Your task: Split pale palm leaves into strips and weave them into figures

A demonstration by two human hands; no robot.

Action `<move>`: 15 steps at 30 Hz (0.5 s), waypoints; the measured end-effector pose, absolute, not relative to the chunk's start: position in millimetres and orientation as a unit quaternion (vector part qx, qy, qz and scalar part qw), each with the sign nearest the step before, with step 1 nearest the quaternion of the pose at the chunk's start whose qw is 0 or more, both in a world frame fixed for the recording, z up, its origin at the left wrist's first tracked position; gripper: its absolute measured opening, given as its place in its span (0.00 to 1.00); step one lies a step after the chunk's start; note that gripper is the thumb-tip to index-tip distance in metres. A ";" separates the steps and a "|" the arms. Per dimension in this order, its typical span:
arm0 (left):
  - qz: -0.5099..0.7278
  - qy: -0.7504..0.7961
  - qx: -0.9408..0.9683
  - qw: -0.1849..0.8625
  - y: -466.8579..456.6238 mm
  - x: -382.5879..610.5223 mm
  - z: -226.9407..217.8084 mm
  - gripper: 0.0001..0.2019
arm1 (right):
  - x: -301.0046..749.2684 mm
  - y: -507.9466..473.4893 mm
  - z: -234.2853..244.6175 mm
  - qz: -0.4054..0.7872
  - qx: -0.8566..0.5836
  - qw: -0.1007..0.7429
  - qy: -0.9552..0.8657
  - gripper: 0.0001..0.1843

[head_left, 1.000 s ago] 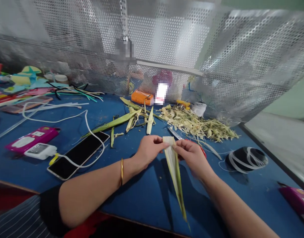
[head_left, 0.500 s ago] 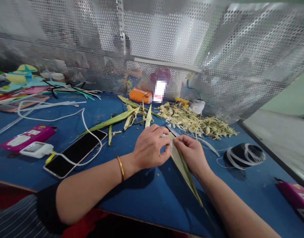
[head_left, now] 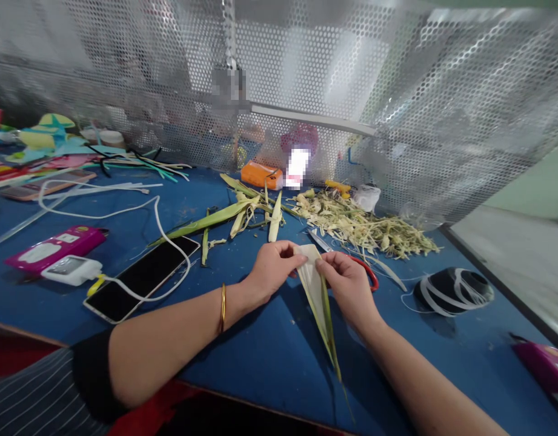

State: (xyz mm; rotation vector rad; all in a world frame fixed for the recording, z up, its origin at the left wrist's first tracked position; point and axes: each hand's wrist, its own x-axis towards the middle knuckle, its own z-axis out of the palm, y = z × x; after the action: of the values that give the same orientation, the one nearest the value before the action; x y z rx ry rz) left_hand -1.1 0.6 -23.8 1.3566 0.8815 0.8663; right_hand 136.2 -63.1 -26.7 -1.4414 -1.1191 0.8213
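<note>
Pinching the wide end of a pale husk strip (head_left: 311, 281), we have both hands close together over the blue table (head_left: 255, 378). Left hand (head_left: 275, 270): thumb and index clamped on the strip's left top corner. Right hand (head_left: 350, 286): thumb and fingertips clamped on its right edge, just beside. Remaining fingers curled; can't tell if they touch it. Strip hangs between our wrists, narrow tip pointing toward us, green along the right edge, thin strand trailing off it.

Scissors (head_left: 371, 274) lie just behind our right hand, red handle poking out, blades angled to upper left. Beyond them, a heap of husk shreds (head_left: 367, 225). Further left, longer green leaves (head_left: 210, 220); near those, a dark-screened phone (head_left: 145, 280) with a white cable (head_left: 159, 224) across it, purple pack (head_left: 60, 247) beside. Right of our right hand, well apart: black spool (head_left: 454, 292), white thread wound round. Orange packet (head_left: 259, 175) at back.
</note>
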 end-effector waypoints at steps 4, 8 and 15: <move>0.353 0.379 0.653 0.553 -1.9 -2.7 -22.3 0.06 | 141.4 -62.5 -25.9 0.325 -0.595 0.546 -0.492 0.13; 0.328 0.369 0.651 0.576 -4.0 -3.4 -20.0 0.07 | 143.9 -62.6 -23.6 0.329 -0.593 0.549 -0.488 0.13; 0.330 0.349 0.653 0.586 -5.6 -3.9 -21.4 0.09 | 141.2 -62.5 -22.5 0.364 -0.588 0.533 -0.488 0.14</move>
State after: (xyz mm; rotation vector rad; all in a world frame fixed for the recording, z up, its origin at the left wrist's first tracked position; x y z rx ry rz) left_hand -3.9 -5.6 -21.4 1.5211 0.8133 0.7682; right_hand 141.2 -62.5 -22.5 -1.4021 -1.1628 0.8687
